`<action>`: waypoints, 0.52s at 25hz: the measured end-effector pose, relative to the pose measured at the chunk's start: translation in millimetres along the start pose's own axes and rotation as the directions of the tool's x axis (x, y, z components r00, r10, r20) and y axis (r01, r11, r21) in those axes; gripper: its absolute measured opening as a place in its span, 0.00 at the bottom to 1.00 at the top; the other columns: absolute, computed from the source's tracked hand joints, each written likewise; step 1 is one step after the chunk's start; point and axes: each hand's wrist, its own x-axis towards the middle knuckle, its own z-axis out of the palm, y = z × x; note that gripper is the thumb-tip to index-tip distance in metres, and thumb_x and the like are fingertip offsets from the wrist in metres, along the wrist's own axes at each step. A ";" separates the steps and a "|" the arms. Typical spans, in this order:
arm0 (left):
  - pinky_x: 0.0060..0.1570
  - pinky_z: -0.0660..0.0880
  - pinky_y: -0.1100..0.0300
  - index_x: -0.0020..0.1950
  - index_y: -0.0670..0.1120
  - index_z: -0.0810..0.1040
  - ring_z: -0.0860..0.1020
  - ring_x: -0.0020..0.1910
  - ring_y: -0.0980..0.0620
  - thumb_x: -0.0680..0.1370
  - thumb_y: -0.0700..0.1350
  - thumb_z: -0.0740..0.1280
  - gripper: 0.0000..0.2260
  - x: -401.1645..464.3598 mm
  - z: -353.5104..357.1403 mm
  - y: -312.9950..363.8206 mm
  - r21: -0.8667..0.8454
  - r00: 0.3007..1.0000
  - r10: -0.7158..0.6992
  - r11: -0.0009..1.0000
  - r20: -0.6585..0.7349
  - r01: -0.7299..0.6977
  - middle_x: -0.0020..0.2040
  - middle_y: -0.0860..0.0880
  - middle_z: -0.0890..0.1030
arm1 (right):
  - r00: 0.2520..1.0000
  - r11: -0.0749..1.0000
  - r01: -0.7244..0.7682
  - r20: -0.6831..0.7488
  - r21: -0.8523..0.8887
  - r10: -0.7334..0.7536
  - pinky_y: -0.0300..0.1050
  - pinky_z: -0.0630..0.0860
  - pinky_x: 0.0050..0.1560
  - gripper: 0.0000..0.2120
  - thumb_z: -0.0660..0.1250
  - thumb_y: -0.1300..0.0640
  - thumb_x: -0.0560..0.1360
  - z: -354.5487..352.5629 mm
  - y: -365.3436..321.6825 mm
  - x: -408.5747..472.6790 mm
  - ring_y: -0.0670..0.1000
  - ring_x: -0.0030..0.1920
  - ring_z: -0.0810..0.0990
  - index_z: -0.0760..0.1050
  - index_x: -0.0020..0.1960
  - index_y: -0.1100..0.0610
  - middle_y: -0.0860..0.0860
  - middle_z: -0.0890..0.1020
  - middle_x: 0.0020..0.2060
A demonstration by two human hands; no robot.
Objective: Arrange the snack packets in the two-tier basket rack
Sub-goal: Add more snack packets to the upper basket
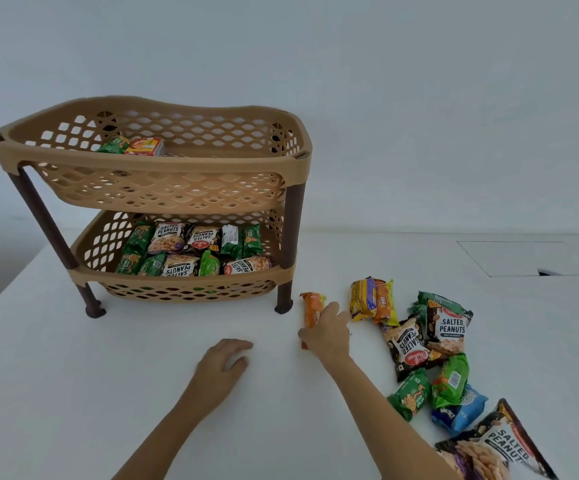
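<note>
A tan two-tier basket rack (149, 164) with brown legs stands on the white table at the left. Its lower basket (184, 273) holds several peanut and green snack packets. The upper basket holds a green packet (113, 145) and a red-yellow box (145, 147). My right hand (326, 332) is closed around an orange packet (312, 308) lying just right of the rack's front right leg. My left hand (224, 363) rests palm down on the table with fingers apart, holding nothing. A pile of loose snack packets (430, 344) lies to the right of my right hand.
The white table (142, 358) runs to an edge at the left, beyond the rack. A yellow-purple packet (364, 299) lies at the top of the pile. A square panel outline (523, 258) is set into the tabletop at the far right. A plain wall stands behind.
</note>
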 end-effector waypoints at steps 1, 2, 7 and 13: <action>0.54 0.71 0.67 0.56 0.51 0.80 0.77 0.59 0.54 0.79 0.44 0.64 0.08 2.4 7.8 15.0 -0.131 0.998 -0.055 0.989 0.044 0.061 0.57 0.54 0.80 | 0.999 1.000 -0.012 0.040 0.029 0.011 0.46 0.69 0.43 0.28 0.74 0.54 0.66 1.8 2.7 -11.0 0.61 0.55 0.74 0.63 0.58 0.59 0.58 0.69 0.57; 0.47 0.72 0.69 0.52 0.52 0.80 0.80 0.53 0.54 0.80 0.48 0.63 0.06 6.5 15.3 29.5 -0.222 0.989 -0.118 0.965 0.093 0.136 0.53 0.53 0.82 | 0.996 0.999 0.001 0.086 0.047 -0.005 0.46 0.69 0.43 0.29 0.75 0.53 0.65 3.7 5.4 -21.8 0.61 0.55 0.75 0.63 0.57 0.59 0.58 0.70 0.56; 0.38 0.72 0.59 0.45 0.46 0.77 0.79 0.41 0.53 0.75 0.63 0.63 0.20 31.7 45.5 64.6 0.026 0.951 -0.295 0.956 0.088 0.294 0.40 0.50 0.81 | 0.921 0.974 0.223 0.320 0.028 -0.220 0.44 0.72 0.41 0.23 0.76 0.51 0.65 -9.6 12.5 -47.5 0.54 0.49 0.78 0.73 0.54 0.59 0.54 0.78 0.49; 0.34 0.68 0.63 0.44 0.49 0.75 0.78 0.42 0.54 0.72 0.59 0.67 0.14 36.8 45.7 67.6 0.241 0.943 -0.327 0.922 0.063 0.304 0.40 0.53 0.79 | 0.949 0.977 0.181 -0.239 -0.109 -0.203 0.47 0.71 0.55 0.19 0.68 0.55 0.73 -65.6 12.7 18.2 0.57 0.57 0.75 0.71 0.61 0.60 0.58 0.74 0.59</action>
